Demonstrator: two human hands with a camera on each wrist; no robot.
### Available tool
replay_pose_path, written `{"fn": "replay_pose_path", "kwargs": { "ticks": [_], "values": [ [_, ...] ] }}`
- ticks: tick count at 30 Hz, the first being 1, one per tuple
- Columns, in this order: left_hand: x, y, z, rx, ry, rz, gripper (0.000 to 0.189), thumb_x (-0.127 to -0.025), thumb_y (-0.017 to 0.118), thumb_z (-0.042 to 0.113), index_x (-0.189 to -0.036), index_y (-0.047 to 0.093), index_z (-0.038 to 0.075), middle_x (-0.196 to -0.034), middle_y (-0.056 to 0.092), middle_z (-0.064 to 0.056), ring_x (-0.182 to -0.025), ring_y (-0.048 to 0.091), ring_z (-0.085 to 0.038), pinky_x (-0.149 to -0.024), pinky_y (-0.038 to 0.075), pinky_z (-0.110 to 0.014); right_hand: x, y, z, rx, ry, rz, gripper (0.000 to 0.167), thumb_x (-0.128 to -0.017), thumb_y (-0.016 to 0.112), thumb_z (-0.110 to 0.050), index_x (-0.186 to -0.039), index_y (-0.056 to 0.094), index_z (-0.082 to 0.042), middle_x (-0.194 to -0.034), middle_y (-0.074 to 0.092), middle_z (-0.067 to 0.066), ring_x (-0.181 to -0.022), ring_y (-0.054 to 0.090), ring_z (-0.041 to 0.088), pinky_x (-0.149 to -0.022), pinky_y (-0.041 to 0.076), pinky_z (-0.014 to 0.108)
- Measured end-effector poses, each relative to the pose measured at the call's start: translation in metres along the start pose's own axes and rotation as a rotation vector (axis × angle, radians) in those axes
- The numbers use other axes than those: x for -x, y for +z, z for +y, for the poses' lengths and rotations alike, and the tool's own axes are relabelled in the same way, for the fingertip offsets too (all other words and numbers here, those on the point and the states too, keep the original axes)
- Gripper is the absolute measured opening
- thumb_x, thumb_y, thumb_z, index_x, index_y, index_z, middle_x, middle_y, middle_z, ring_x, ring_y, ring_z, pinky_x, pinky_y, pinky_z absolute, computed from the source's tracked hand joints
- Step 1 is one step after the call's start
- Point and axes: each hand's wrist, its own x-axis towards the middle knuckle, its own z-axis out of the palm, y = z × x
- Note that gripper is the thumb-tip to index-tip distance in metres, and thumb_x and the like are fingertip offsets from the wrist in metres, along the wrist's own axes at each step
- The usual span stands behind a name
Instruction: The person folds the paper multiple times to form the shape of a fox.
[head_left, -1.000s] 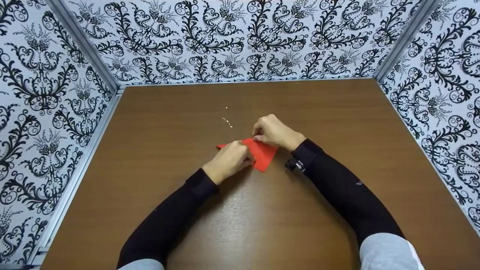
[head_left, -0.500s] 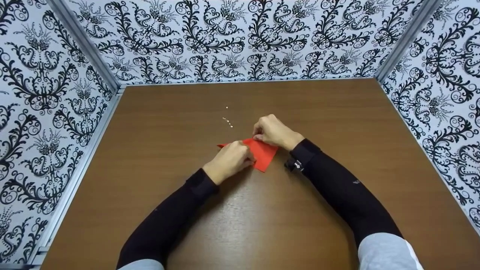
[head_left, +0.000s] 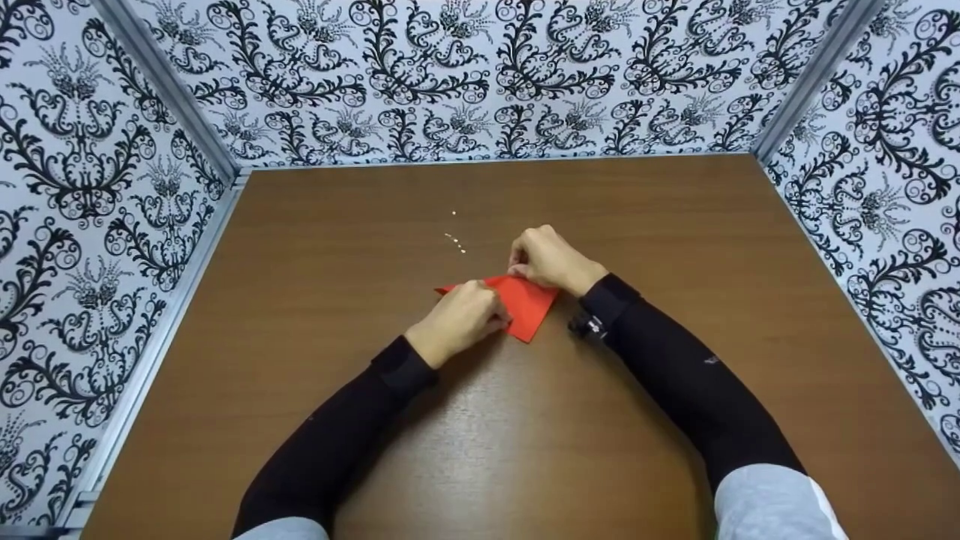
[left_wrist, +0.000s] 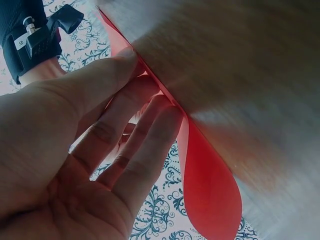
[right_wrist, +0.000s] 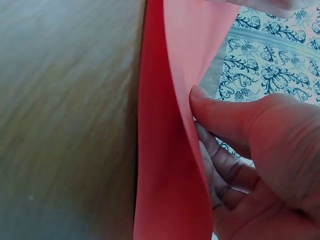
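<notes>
A sheet of red paper (head_left: 531, 306) lies in the middle of the table, bent over on itself. In the left wrist view the paper (left_wrist: 212, 182) bulges into a rounded loop at one end. My left hand (head_left: 459, 319) holds it near the front left, thumb and fingertips at its edge against the tabletop. At the far edge my right hand (head_left: 551, 259) pinches the sheet. In the right wrist view, the right thumb (right_wrist: 225, 112) lies on one side of the raised paper, with the fingers behind it. The left hand covers much of the paper's left part in the head view.
The brown wooden table (head_left: 315, 240) has small white specks (head_left: 456, 242) beyond the paper. Patterned black-and-white panels (head_left: 450, 82) in metal frames stand at the back and both sides. A small wrist camera (head_left: 587, 326) sits on the right cuff.
My right hand has shifted very slightly to the right and away, still pinching the paper's far edge. The left hand stays where it was.
</notes>
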Motion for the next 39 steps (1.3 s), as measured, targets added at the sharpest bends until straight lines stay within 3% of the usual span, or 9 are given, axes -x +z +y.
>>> {"fn": "replay_pose_path", "kwargs": {
  "ticks": [8, 17, 27, 39],
  "values": [
    [-0.001, -0.002, 0.0, 0.015, -0.018, -0.015, 0.007, -0.1, 0.091, 0.008, -0.094, 0.091, 0.008, -0.094, 0.089, -0.003, -0.09, 0.084, -0.024, -0.087, 0.071, -0.045, 0.002, -0.003, 0.004, -0.005, 0.072, -0.01, 0.007, -0.102, 0.09, -0.012, -0.096, 0.091, -0.008, -0.097, 0.088, 0.01, -0.09, 0.078, 0.027, -0.084, 0.065, 0.042],
    [-0.003, -0.002, -0.001, 0.039, -0.052, -0.037, 0.005, -0.102, 0.09, 0.008, -0.098, 0.092, 0.007, -0.099, 0.091, -0.005, -0.094, 0.085, -0.026, -0.09, 0.071, -0.046, 0.006, -0.008, 0.016, 0.0, 0.068, 0.009, 0.006, -0.101, 0.089, -0.011, -0.097, 0.091, -0.007, -0.097, 0.089, 0.011, -0.092, 0.08, 0.03, -0.089, 0.067, 0.047],
    [-0.001, -0.001, 0.0, 0.024, -0.061, -0.032, 0.006, -0.1, 0.09, 0.004, -0.102, 0.093, 0.009, -0.103, 0.091, -0.005, -0.101, 0.086, -0.026, -0.092, 0.072, -0.043, 0.012, -0.013, 0.028, 0.018, 0.073, 0.019, 0.008, -0.103, 0.088, -0.011, -0.098, 0.09, -0.006, -0.097, 0.088, 0.011, -0.088, 0.077, 0.03, -0.086, 0.064, 0.044],
    [-0.002, 0.0, 0.0, 0.022, -0.036, -0.016, 0.004, -0.102, 0.09, 0.009, -0.099, 0.093, 0.008, -0.1, 0.091, -0.005, -0.099, 0.086, -0.028, -0.093, 0.072, -0.045, 0.019, -0.016, 0.038, 0.006, 0.094, 0.029, 0.007, -0.103, 0.088, -0.01, -0.099, 0.091, -0.006, -0.095, 0.088, 0.011, -0.087, 0.076, 0.029, -0.086, 0.063, 0.044]
  ]
}}
